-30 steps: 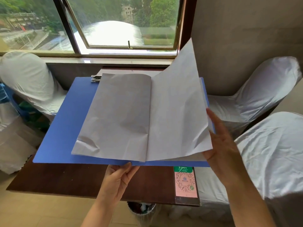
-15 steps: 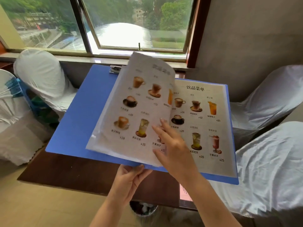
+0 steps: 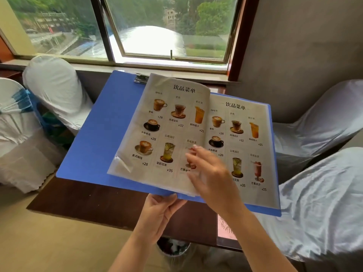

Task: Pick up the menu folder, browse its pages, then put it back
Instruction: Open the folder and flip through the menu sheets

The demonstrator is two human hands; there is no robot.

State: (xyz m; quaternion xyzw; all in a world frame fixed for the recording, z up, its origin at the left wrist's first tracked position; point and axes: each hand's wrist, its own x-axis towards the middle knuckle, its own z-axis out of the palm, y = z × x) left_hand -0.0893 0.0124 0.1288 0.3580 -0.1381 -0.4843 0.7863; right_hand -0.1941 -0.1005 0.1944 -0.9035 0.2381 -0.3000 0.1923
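"饮品菜单" atop both menu pages (image 3: 176, 126)

- The left hand (image 3: 159, 210) reached up from below, fingers curled, thumb on top, pinching.
- The right hand (image 3: 208, 171) hovered higher, fingers spread and blurred.

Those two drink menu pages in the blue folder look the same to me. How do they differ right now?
The left page is lifted and curls at its top edge, while the right page lies flat against the folder. The right hand covers the left page's lower right corner and part of the right page. Both pages show the same heading, drink photos and prices.
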